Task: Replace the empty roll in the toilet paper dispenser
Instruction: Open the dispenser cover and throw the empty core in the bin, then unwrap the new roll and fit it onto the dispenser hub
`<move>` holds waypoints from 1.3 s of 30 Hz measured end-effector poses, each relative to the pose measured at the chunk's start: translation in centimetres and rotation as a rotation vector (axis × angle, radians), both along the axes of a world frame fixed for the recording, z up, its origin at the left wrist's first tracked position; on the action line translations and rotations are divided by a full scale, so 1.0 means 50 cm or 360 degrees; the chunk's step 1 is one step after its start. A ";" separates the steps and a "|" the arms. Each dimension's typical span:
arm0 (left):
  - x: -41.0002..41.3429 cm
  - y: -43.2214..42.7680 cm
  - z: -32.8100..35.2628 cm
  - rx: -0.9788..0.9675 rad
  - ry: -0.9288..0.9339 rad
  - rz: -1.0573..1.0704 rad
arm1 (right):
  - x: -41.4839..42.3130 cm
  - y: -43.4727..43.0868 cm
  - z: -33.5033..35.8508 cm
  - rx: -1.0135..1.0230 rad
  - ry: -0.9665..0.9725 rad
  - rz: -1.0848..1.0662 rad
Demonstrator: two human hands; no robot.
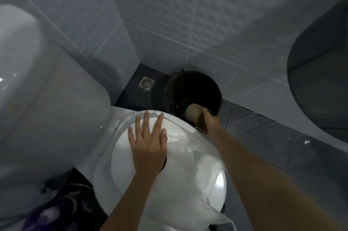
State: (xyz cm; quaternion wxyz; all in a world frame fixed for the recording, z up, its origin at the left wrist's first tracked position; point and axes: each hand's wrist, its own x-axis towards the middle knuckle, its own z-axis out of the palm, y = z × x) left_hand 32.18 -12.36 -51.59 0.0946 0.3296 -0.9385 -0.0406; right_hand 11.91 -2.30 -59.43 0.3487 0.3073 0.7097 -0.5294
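Note:
A big white jumbo roll of toilet paper (188,176) lies flat in front of me, its dark core hole just showing beside my wrist. My left hand (148,147) rests flat on top of it with the fingers spread. My right hand (211,122) reaches forward and grips an empty brown cardboard tube (192,114), holding it over the near rim of a black waste bin (192,87). The dark grey round dispenser (320,80) hangs on the tiled wall at the right edge; its inside is not visible.
A white toilet cistern (37,99) fills the left side. A metal floor drain (146,83) sits in the dark floor corner behind the bin. A loose tail of paper (216,217) trails off the roll. A dark shoe (56,212) shows at the bottom left.

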 end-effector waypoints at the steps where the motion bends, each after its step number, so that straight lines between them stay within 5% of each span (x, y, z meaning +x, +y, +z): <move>1: 0.000 -0.001 -0.003 -0.0012 0.0025 -0.0007 | -0.001 -0.007 -0.010 -0.0006 0.0001 -0.0005; 13: 0.000 0.000 -0.014 -0.0008 0.0028 0.0022 | 0.021 -0.017 -0.078 0.0235 0.0128 0.0629; 23: -0.004 -0.005 0.016 0.0268 -0.0261 0.0058 | 0.033 0.027 0.075 0.0047 0.0249 0.0722; 31: -0.005 -0.011 0.061 0.0547 -0.0394 0.0014 | 0.123 0.081 0.301 -0.0040 0.0984 0.0819; 39: 0.068 0.146 0.169 0.0774 0.0173 -0.0025 | 0.157 0.215 0.341 0.0442 0.1159 0.1821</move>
